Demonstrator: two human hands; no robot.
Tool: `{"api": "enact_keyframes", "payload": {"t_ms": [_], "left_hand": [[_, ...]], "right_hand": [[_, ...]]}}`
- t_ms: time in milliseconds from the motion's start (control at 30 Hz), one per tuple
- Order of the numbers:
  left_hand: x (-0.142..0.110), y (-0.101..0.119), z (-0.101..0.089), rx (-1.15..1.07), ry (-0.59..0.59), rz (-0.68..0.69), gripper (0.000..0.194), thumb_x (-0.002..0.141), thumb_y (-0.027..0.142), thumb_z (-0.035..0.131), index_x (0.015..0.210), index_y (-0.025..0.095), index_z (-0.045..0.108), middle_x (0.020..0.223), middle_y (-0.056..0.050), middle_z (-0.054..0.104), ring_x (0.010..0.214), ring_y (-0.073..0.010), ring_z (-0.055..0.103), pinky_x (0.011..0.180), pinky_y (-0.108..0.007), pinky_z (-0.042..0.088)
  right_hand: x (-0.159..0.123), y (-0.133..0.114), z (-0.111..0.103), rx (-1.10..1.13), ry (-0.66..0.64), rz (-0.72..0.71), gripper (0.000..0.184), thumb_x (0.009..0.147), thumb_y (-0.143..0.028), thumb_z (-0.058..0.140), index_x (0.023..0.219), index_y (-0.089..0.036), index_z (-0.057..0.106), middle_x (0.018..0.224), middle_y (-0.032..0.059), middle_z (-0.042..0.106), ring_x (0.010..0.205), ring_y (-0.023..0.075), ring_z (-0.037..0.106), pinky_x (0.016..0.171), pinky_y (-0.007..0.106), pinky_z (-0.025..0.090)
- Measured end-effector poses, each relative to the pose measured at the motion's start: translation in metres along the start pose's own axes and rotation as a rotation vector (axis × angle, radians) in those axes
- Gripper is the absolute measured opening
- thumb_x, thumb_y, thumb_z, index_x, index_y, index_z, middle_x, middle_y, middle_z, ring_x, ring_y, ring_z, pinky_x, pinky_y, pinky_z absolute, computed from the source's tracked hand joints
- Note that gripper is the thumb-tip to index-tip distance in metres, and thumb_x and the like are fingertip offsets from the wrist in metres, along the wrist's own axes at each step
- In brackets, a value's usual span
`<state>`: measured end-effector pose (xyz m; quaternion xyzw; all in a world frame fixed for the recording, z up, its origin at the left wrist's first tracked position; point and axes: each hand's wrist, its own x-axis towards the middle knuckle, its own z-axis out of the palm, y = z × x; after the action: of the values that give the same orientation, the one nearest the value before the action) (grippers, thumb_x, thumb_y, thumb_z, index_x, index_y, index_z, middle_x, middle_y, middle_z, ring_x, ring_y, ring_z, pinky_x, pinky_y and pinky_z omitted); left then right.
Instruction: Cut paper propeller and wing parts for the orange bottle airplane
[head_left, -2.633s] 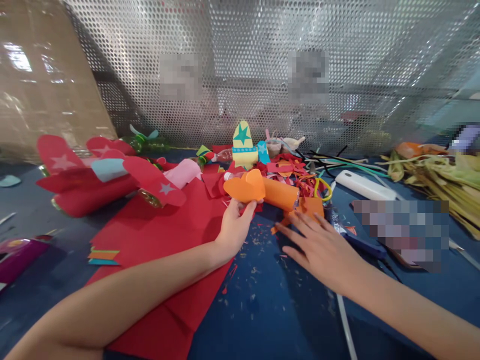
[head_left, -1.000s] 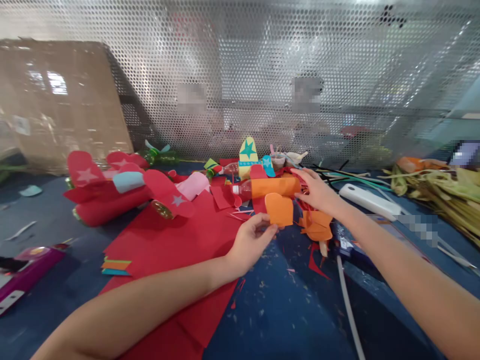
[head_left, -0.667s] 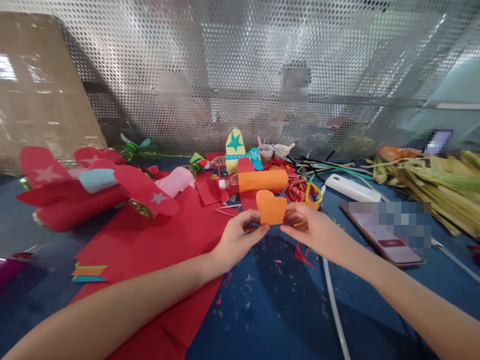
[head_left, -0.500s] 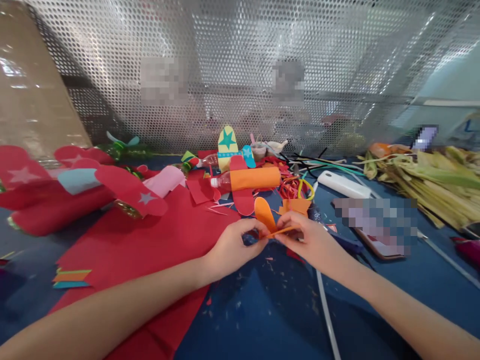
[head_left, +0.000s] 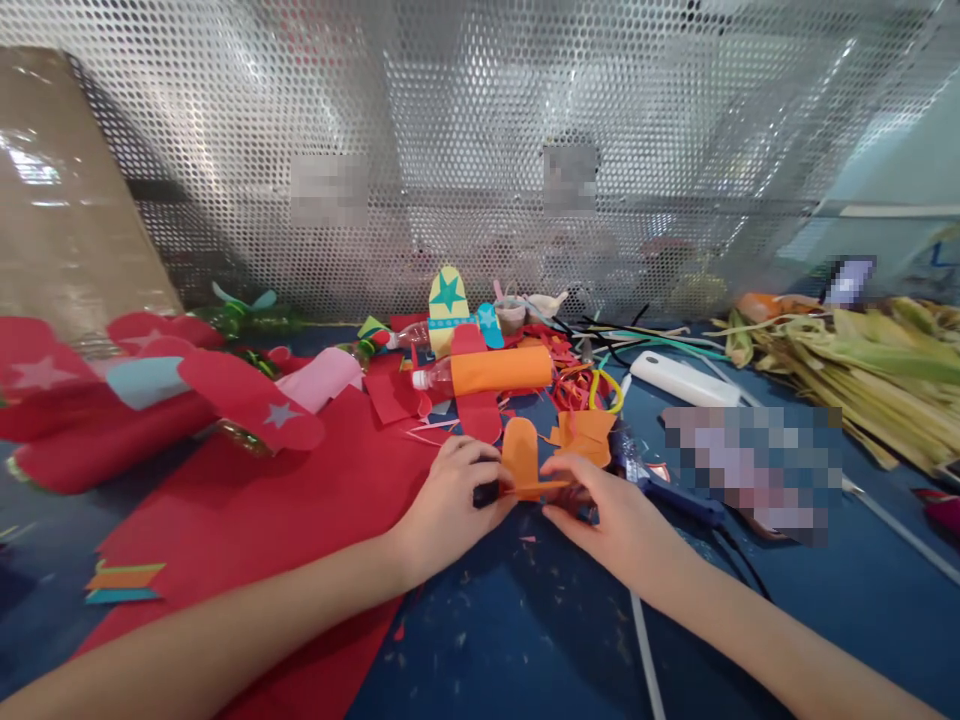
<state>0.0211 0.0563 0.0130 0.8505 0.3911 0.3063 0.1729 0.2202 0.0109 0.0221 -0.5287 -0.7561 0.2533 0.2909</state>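
A small orange foam piece [head_left: 520, 450] with a rounded upright tab and a flat cross strip sits between my hands, low over the blue table. My left hand [head_left: 457, 510] pinches the strip's left end between thumb and fingers. Around the right end curl the fingers of my right hand [head_left: 600, 505], thumb and index finger a little apart on either side of it. Just beyond lies a plastic bottle wrapped in orange foam [head_left: 502, 371], with a red foam wing [head_left: 478, 415] across it. An orange foam scrap [head_left: 585, 436] is behind my right hand.
Red foam sheets [head_left: 322, 500] spread under my left arm. Bottle planes with red wings [head_left: 255, 400] stand at left. A blue glue gun [head_left: 675, 495], a phone [head_left: 750, 470], yellow-handled scissors [head_left: 606, 392], a white handle-like object [head_left: 684, 380] and dried husks [head_left: 862, 370] lie right.
The orange piece has come down and turned, its tab now upright. Both hands moved slightly left and lower with it, and my right thumb and index finger have spread apart.
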Motion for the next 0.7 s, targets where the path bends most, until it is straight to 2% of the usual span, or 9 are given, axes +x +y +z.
{"api": "enact_keyframes", "payload": {"t_ms": [67, 233, 367, 433, 567, 633, 700], "left_hand": [[0.001, -0.003, -0.002, 0.064, -0.005, 0.006, 0.004, 0.078, 0.022, 0.068, 0.077, 0.021, 0.072, 0.098, -0.008, 0.063, 0.097, -0.026, 0.054, 0.086, -0.042, 0.046], [0.011, -0.006, -0.015, 0.054, -0.018, -0.08, 0.022, 0.074, 0.022, 0.07, 0.096, 0.022, 0.068, 0.099, -0.006, 0.061, 0.096, -0.0248, 0.056, 0.089, -0.043, 0.046], [0.021, -0.01, -0.03, 0.087, -0.038, -0.055, 0.011, 0.079, 0.023, 0.065, 0.089, 0.02, 0.065, 0.092, -0.004, 0.066, 0.092, -0.0227, 0.06, 0.087, -0.039, 0.046], [0.025, -0.013, -0.038, 0.136, -0.092, -0.046, 0.007, 0.082, 0.025, 0.061, 0.085, 0.02, 0.065, 0.087, -0.003, 0.068, 0.086, -0.0218, 0.062, 0.081, -0.035, 0.047], [0.027, -0.013, -0.063, 0.334, -0.224, -0.055, 0.015, 0.083, 0.029, 0.057, 0.087, 0.019, 0.067, 0.084, -0.005, 0.07, 0.081, -0.0239, 0.064, 0.073, -0.033, 0.047], [0.025, -0.009, -0.08, 0.393, -0.316, -0.016, 0.02, 0.079, 0.031, 0.063, 0.094, 0.018, 0.069, 0.091, -0.008, 0.07, 0.088, -0.0267, 0.063, 0.077, -0.035, 0.047], [0.019, -0.003, -0.097, 0.41, -0.429, -0.016, 0.034, 0.072, 0.032, 0.072, 0.103, 0.019, 0.069, 0.101, -0.009, 0.069, 0.094, -0.0287, 0.063, 0.08, -0.036, 0.048]], "right_hand": [[-0.001, 0.002, -0.001, -0.048, 0.006, -0.064, 0.008, 0.087, -0.016, 0.055, 0.091, -0.023, 0.057, 0.084, 0.0029, 0.068, 0.075, 0.0194, 0.067, 0.067, 0.031, 0.054], [0.0, 0.005, -0.002, -0.1, 0.053, -0.081, 0.015, 0.091, -0.021, 0.049, 0.08, -0.022, 0.059, 0.073, 0.0022, 0.065, 0.064, 0.0191, 0.065, 0.061, 0.032, 0.051], [0.002, 0.008, 0.0, -0.106, 0.073, -0.072, 0.011, 0.089, -0.023, 0.048, 0.083, -0.023, 0.058, 0.077, 0.0039, 0.069, 0.068, 0.0213, 0.067, 0.063, 0.034, 0.053], [0.002, 0.008, 0.001, -0.101, 0.087, -0.061, 0.01, 0.089, -0.024, 0.048, 0.09, -0.022, 0.057, 0.081, 0.0055, 0.071, 0.073, 0.0226, 0.069, 0.065, 0.035, 0.054], [0.002, 0.007, -0.001, -0.087, 0.102, -0.048, 0.009, 0.091, -0.026, 0.044, 0.094, -0.022, 0.051, 0.078, 0.0053, 0.071, 0.069, 0.0206, 0.069, 0.061, 0.032, 0.054], [0.002, 0.006, -0.002, -0.089, 0.099, -0.048, 0.004, 0.091, -0.025, 0.043, 0.09, -0.023, 0.047, 0.075, 0.0036, 0.069, 0.065, 0.0189, 0.068, 0.058, 0.029, 0.053], [0.0, 0.006, -0.003, -0.113, 0.086, -0.045, 0.004, 0.091, -0.024, 0.044, 0.087, -0.024, 0.042, 0.073, 0.0019, 0.066, 0.062, 0.0179, 0.065, 0.056, 0.028, 0.05]]}}
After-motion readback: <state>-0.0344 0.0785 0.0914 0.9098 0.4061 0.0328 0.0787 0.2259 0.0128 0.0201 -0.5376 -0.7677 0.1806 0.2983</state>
